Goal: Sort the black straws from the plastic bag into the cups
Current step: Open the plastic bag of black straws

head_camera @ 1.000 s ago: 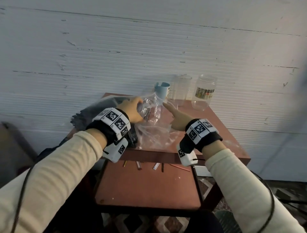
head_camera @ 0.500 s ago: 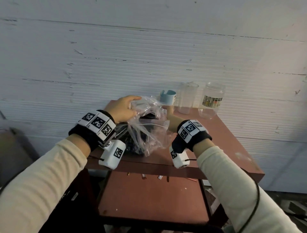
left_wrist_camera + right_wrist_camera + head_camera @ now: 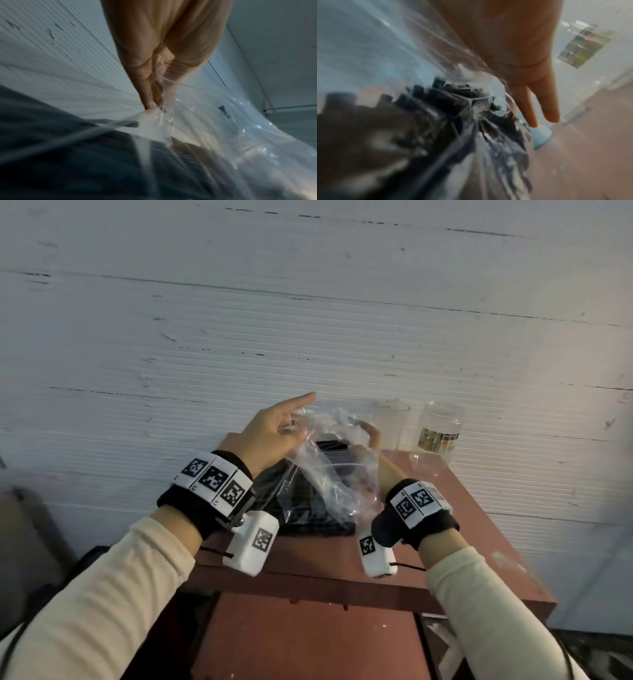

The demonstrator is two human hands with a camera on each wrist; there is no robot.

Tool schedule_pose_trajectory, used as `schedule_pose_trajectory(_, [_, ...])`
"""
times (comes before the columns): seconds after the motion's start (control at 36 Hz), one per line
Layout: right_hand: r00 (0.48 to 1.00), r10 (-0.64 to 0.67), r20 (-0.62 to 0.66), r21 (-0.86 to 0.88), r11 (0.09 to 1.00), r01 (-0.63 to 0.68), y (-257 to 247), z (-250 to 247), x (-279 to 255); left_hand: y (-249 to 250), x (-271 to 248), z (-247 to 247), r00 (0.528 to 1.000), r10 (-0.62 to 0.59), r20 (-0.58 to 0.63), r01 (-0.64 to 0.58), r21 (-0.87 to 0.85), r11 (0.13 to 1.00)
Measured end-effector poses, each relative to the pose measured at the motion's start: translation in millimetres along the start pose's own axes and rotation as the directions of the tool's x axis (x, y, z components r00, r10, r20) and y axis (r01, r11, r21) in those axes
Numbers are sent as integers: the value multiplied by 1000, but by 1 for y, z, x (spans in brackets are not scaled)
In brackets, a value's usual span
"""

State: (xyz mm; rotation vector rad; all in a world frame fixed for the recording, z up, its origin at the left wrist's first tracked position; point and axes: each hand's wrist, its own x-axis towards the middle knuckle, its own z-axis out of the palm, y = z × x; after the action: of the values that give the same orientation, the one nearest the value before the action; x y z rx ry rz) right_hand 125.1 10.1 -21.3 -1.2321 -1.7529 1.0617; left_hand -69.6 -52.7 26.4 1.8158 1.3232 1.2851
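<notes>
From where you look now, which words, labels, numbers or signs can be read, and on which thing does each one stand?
No text can be read.
Label on the clear jar: a colourful print, too blurred to read in the head and right wrist views.
Wrist bands and wrist camera housings: black-and-white square marker patterns only, no letters.
Plastic bag, clear cup, blue cup: no print visible.

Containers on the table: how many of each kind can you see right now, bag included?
Clear cup: 1
Labelled clear jar: 1
Blue cup: 1, right wrist view only
Plastic bag: 1, held by both hands
Total: 4
</notes>
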Motion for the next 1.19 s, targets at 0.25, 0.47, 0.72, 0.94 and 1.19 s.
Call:
schedule_pose_trajectory(0.25, [952,-228,-204,-10,973,231,-75,-41,-39,28,4,6,988,153,-17,-154,-145,977])
schedule_pose_trajectory(0.47, [740,-610,-284,-253,792,556,-93,-38,-42,19,-6,9,974,212,-85,-228,-288,930])
schedule_pose_trajectory(0.72, [885,-440,-156,-78,898,433,-78,-7,-46,-12,-35,-27,981,142,-135,-158,-123,980])
schedule_pose_trajectory(0.94, [922,-374,-100,-59,927,370,-91,9,-44,4,-35,-50,911,374,-176,-296,354,887])
schedule_pose_trajectory(1.19, [903,-429,-6,-260,873,413,-83,-2,-45,3,-35,-47,887,444,-125,-359,419,834])
